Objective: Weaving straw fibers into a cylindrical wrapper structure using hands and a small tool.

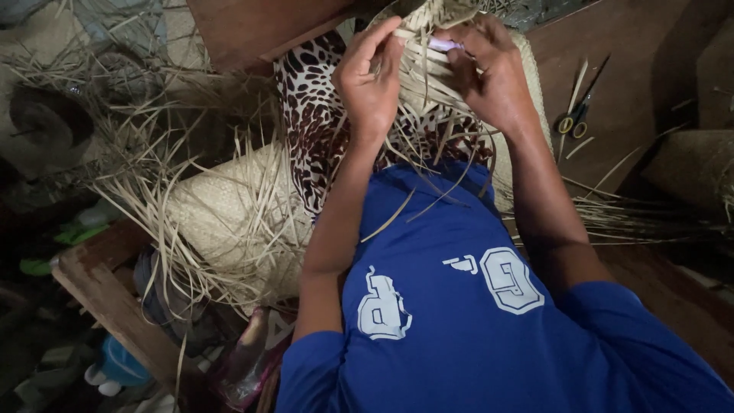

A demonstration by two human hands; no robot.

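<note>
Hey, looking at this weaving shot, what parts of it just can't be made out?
Head view only:
- Woven straw piece: its top is cut off by the upper edge, and both hands cover its middle.
- Pale object at the right hand: fingers hide most of it, so its kind is unclear.
- Left hand: its grip is hidden; only the back shows.
- Scissors: dim, blades hard to see.
- Lower-left clutter: too dark to identify.

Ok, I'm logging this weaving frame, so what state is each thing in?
Left hand: fingers curled, pinching straw strips.
Right hand: gripping the woven piece's edge.
Woven straw piece: unfinished, loose ends sticking out.
Woven mat: lying flat, fringed with loose strips.
Scissors: closed, lying on the wooden floor, untouched.
</note>
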